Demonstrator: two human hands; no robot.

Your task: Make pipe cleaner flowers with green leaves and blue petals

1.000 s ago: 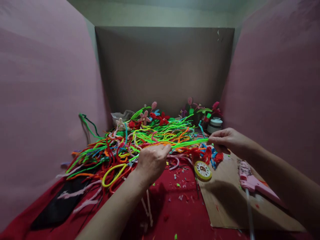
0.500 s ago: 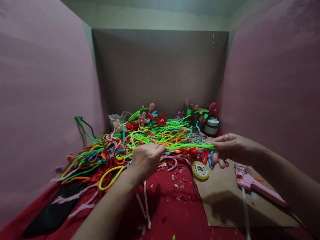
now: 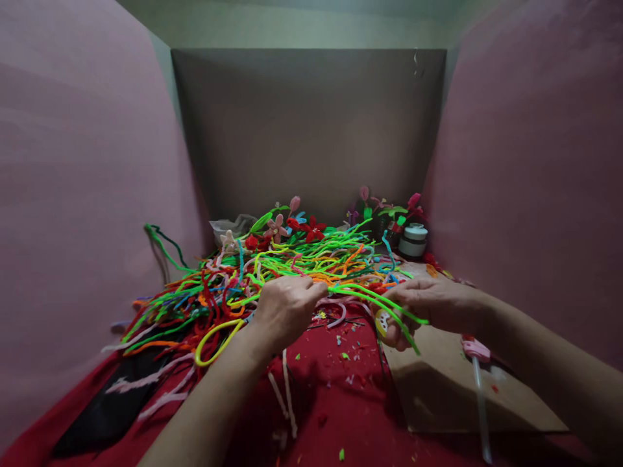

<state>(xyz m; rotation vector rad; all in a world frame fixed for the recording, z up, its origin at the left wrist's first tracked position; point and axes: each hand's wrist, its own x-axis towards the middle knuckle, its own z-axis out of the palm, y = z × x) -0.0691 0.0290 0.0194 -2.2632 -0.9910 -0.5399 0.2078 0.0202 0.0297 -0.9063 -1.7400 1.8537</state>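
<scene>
A big tangle of coloured pipe cleaners (image 3: 272,272) covers the red cloth (image 3: 335,402). My left hand (image 3: 285,308) is closed, pinching one end of bright green pipe cleaners (image 3: 384,301) at the pile's near edge. My right hand (image 3: 428,305) is closed on the same green pipe cleaners further along, and their free ends stick out down and to the right of its fingers. Both hands are close together over the cloth. A round yellow tape roll (image 3: 382,321) is partly hidden behind my right hand.
A cardboard sheet (image 3: 452,389) lies at the right with a pink glue gun (image 3: 479,363) on it. Finished pipe-cleaner flowers (image 3: 302,224) and a small white jar (image 3: 413,240) stand at the back. Pink walls close both sides, with a brown board behind. Small clippings litter the cloth.
My right hand has moved left and down towards my left hand, bending the green pipe cleaners that were stretched straight between them. It now covers part of the tape roll.
</scene>
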